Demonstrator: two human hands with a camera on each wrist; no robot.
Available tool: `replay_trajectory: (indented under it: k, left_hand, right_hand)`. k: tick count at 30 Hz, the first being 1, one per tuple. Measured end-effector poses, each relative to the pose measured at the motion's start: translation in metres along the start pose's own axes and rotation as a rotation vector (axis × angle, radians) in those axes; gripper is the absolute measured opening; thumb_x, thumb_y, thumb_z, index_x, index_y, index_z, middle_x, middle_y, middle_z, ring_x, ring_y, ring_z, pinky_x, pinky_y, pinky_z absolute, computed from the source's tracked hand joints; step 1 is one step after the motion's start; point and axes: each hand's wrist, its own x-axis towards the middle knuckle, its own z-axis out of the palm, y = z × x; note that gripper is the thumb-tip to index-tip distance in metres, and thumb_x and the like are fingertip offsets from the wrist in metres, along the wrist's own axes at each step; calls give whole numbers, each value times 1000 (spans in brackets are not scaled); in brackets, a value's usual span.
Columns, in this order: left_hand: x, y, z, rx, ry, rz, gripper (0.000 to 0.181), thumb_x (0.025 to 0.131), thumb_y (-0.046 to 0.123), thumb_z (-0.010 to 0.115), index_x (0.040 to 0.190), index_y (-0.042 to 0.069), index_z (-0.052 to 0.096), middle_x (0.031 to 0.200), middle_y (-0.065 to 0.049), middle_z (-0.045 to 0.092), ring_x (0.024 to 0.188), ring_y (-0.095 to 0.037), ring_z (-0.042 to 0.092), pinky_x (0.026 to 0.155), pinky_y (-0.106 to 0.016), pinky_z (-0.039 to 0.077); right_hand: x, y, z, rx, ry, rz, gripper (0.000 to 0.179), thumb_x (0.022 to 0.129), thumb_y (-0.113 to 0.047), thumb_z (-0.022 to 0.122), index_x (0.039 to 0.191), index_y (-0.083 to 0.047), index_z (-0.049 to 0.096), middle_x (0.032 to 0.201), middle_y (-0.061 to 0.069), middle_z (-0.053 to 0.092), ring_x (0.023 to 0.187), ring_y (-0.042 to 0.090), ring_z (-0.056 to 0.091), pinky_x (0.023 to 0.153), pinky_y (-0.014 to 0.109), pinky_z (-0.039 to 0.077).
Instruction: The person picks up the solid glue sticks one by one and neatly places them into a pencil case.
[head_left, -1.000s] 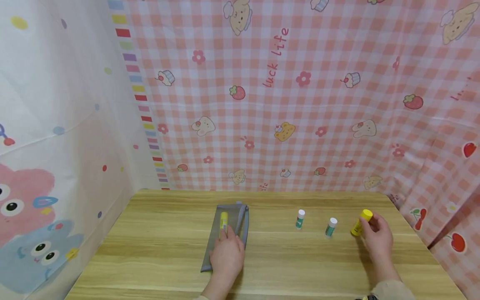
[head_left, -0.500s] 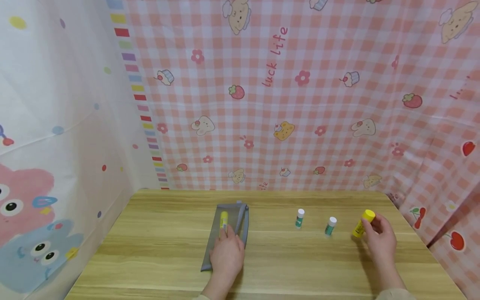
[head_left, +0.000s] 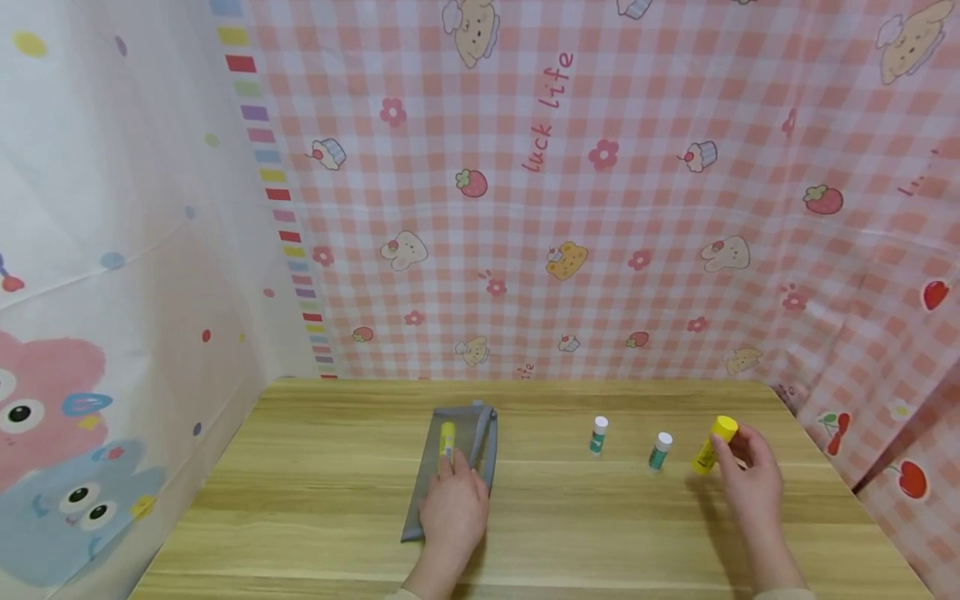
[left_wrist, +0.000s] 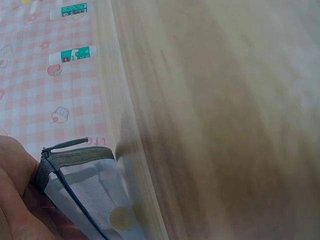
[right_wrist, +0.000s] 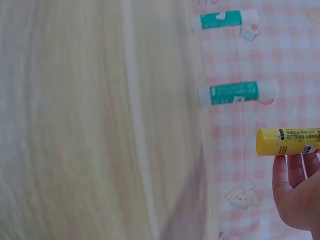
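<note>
My right hand holds a yellow glue stick between thumb and fingers, tilted, its lower end seemingly off the table. In the right wrist view the same yellow glue stick lies against my fingertips. At left, my left hand grips a grey mesh zip pouch. The left wrist view shows the zip edge of the pouch beside my fingers. Another yellow glue stick shows at the pouch, partly covered by my fingers; whether it is inside is hard to tell.
Two smaller green glue sticks with white caps, one on the left and one on the right, stand upright on the wooden table between my hands. A pink checked curtain hangs behind the table, and a white one at left.
My right hand, with the yellow glue stick, shifts slightly right, then left towards the green glue sticks. My left hand and the pouch stay put.
</note>
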Motion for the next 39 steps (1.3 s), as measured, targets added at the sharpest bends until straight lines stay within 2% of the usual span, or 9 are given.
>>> replay_trajectory:
  k: [5,14,22,25,32,39]
  left_hand:
    - [0,0,-1,-1,-14,-6,44,96,20,54,130,-7,58,127,-29,58,104,-45,60,73,-67,48]
    - [-1,0,-2,-1,5,2,43,95,20,55,128,-7,59,124,-28,59,101,-45,61,71,-65,49]
    - [-1,1,-2,-3,0,-6,43,95,20,55,129,-7,59,124,-27,59,102,-45,60,72,-66,49]
    - [-1,1,-1,-4,3,-5,43,95,20,55,128,-7,59,124,-28,59,102,-45,60,72,-66,49]
    - [0,1,-1,-12,-4,-13,43,95,20,54,129,-7,58,125,-28,58,105,-46,60,74,-69,48]
    - [0,1,-2,-11,-5,-16,44,96,20,54,129,-7,58,125,-28,58,105,-46,60,75,-69,47]
  right_hand:
    - [-6,-9,3,-5,-28,-24,36,98,-17,63,127,3,56,93,-27,53,88,-8,52,72,5,42]
    - [-19,-20,13,-28,-91,-71,36,98,-18,63,128,1,57,97,-25,55,89,-10,52,75,5,41]
    - [-32,-26,28,27,-142,-143,28,96,-9,65,122,1,60,95,-21,58,89,-8,55,75,7,45]
    - [-37,-29,35,42,-175,-184,26,95,-7,65,119,2,61,97,-15,62,88,-6,57,76,8,46]
    - [-47,-36,50,21,-247,-240,27,95,-7,66,120,3,61,105,13,66,88,-5,56,75,9,47]
    - [-55,-41,67,45,-304,-256,29,92,-6,69,119,2,62,107,16,66,90,-2,57,75,11,48]
